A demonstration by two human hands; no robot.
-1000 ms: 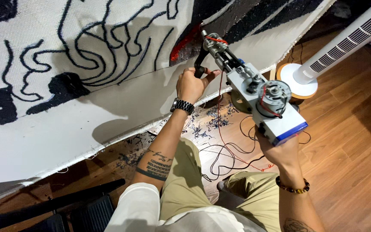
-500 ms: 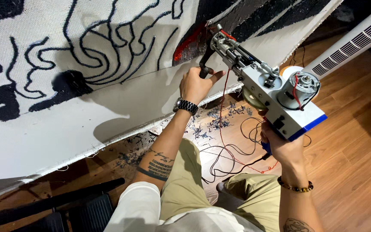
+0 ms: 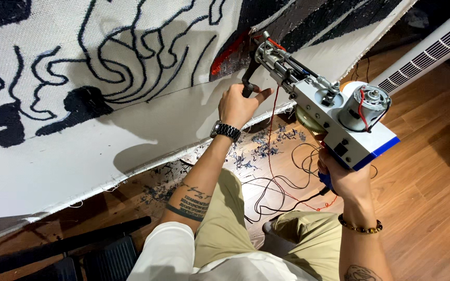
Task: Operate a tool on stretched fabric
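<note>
tufting gun (image 3: 329, 112) before cloth (image 3: 131, 119) | yarn scraps (image 3: 266, 148) on floor (image 3: 428, 171) below

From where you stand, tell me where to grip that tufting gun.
Grip the tufting gun at two points: the black front handle, reached from its left as the left hand does, and the blue rear grip under the body, where the right hand holds from below.
</note>
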